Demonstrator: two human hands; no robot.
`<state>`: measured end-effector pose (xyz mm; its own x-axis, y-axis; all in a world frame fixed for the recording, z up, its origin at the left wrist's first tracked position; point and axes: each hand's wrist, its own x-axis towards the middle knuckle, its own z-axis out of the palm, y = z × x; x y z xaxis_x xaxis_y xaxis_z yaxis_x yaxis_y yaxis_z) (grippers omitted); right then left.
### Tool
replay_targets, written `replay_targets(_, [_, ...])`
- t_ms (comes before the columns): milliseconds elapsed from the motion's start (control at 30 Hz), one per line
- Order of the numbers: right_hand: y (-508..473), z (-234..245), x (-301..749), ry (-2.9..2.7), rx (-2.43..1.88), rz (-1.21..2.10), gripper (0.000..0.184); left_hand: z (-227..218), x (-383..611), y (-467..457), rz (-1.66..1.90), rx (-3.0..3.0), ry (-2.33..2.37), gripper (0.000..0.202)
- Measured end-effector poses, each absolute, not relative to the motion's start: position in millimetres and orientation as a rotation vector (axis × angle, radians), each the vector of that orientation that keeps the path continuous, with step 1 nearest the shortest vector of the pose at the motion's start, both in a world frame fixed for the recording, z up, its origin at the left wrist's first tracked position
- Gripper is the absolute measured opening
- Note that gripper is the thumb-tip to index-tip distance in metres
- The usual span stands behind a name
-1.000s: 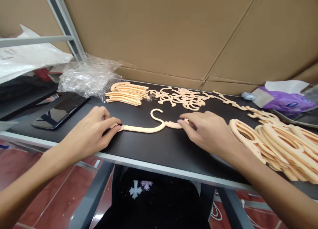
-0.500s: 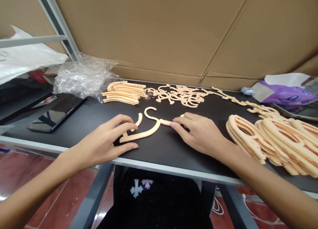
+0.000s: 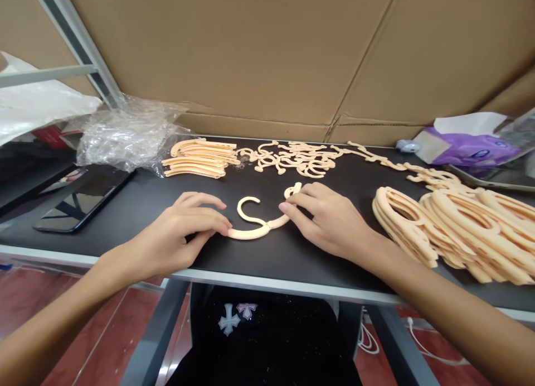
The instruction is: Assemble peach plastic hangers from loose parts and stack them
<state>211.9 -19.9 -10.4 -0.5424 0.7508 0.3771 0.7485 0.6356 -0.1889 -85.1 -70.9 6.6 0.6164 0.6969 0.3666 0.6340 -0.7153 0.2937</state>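
Observation:
A peach plastic hanger piece (image 3: 253, 230) with an upturned hook lies on the black table (image 3: 292, 252) near the front edge. My left hand (image 3: 179, 235) rests on its left end, fingers curled and fingertips pressed to the plastic. My right hand (image 3: 330, 221) pinches its right end, where a small rounded tip shows above the fingers. Both hands sit close to the hook, one on each side.
Behind are a stack of curved strips (image 3: 200, 158) and a loose pile of hook pieces (image 3: 296, 157). A big stack of ring-shaped hangers (image 3: 451, 230) fills the right. A phone (image 3: 79, 199) and crumpled plastic bag (image 3: 129, 132) lie left; a purple tissue pack (image 3: 468, 149) lies far right. A cardboard wall (image 3: 271, 51) stands behind the table.
Both hands have moved inward toward the hook. The hanger, stretched out long a second ago, now shows only a short curve between them, its left arm drawn in under my left hand.

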Motion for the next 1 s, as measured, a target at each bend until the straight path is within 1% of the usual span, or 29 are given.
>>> replay_targets(167, [-20.1,-10.9,211.2,-2.482,-0.943,0.141,0.033,1.5,-76.0,-67.3,0.773,2.804,1.192,0.027])
replay_targets(300, [-19.6,-11.7,211.4,-2.493,-0.803,0.199,0.031,0.0,-63.1,-64.6,0.735,2.795,1.214,0.024])
replay_targets(467, [-19.0,-14.4,212.1,-2.453,-0.728,0.214,0.028,4.8,-51.3,-65.5,0.639,2.723,1.244,0.031])
replay_targets(567, [-23.0,-14.2,209.1,-2.41,-0.615,0.299,0.027,8.7,-48.4,-66.8,0.561,2.679,1.338,0.04])
replay_targets(667, [-29.2,-9.3,206.2,-2.4,-0.473,0.401,0.026,10.8,-45.6,-67.4,0.452,2.666,1.402,0.062])
replay_targets(733, [-31.7,-3.7,207.2,-2.374,-0.472,0.39,0.025,11.6,-43.4,-67.3,0.401,2.678,1.4,0.074])
replay_targets(767, [-31.9,-0.5,209.0,-2.348,-0.502,0.362,0.024,12.2,-42.4,-66.9,0.387,2.679,1.39,0.074])
replay_targets(867, [-29.8,7.4,217.4,-2.322,-0.635,0.287,0.02,16.6,-41.9,-62.1,0.333,2.643,1.261,0.061])
replay_targets(900, [-28.7,8.9,220.3,-2.362,-0.682,0.28,0.025,18.9,-42.7,-58.9,0.304,2.623,1.183,0.059])
replay_targets(1000, [-27.1,9.9,225.7,-2.569,-0.782,0.323,0.062,24.8,-47.0,-45.2,0.237,2.589,0.957,0.065])
